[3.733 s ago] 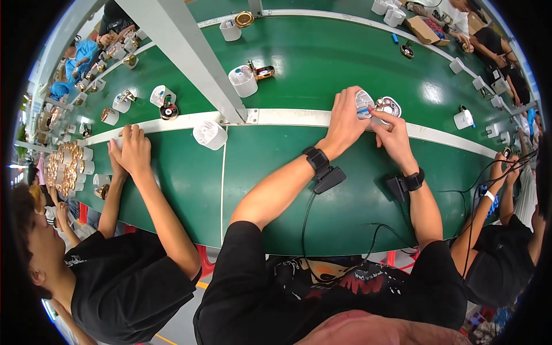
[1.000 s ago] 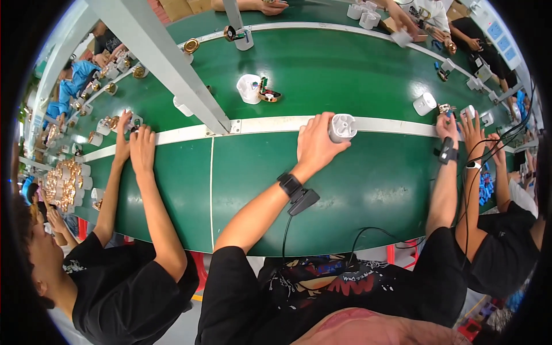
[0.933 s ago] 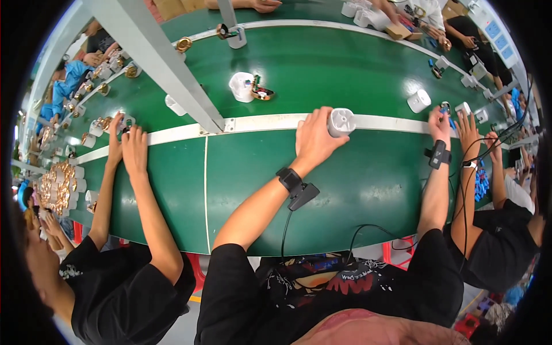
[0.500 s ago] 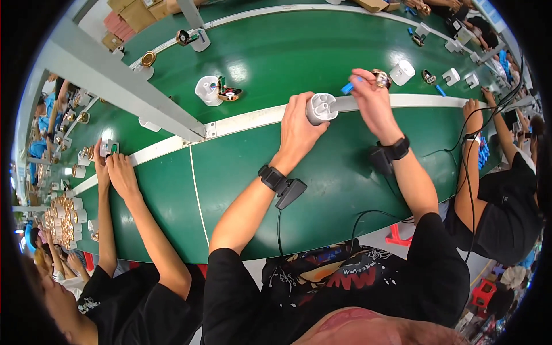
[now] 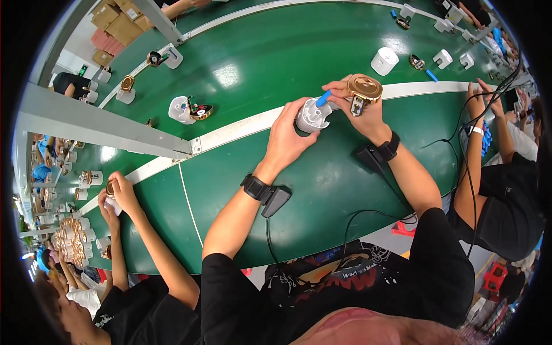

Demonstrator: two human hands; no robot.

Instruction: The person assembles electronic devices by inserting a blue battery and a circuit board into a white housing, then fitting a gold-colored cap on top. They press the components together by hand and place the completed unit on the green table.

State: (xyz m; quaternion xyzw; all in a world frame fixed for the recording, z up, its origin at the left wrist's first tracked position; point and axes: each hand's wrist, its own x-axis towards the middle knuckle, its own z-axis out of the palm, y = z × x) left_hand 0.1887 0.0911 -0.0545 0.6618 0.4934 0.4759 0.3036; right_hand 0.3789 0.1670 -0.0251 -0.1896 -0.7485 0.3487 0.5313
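Note:
My left hand [image 5: 286,131] is wrapped round a white cylindrical housing [image 5: 313,117], its open, ribbed inside facing up. My right hand [image 5: 368,122] pinches a slim blue cylinder [image 5: 324,99], like a battery cell, slanting down to the housing's rim. Whether its lower end is inside the opening, I cannot tell. The same hand also carries a round gold-coloured cap [image 5: 365,87] with a small mechanism [image 5: 357,106] hanging below it. Both hands are above the white rail strip and the near edge of the green table.
Another white housing [image 5: 384,61] stands beyond my right hand, near a loose blue cylinder [image 5: 431,75]. An opened unit [image 5: 183,110] sits left, past the rail [image 5: 241,131]. A grey post [image 5: 109,123] crosses the left side. Cables [image 5: 374,211] trail near me; co-workers sit on both sides.
My right hand has brought the blue cylinder left to the housing's rim, and the gold cap now faces up. The housing is tilted more. The whole view has shifted slightly.

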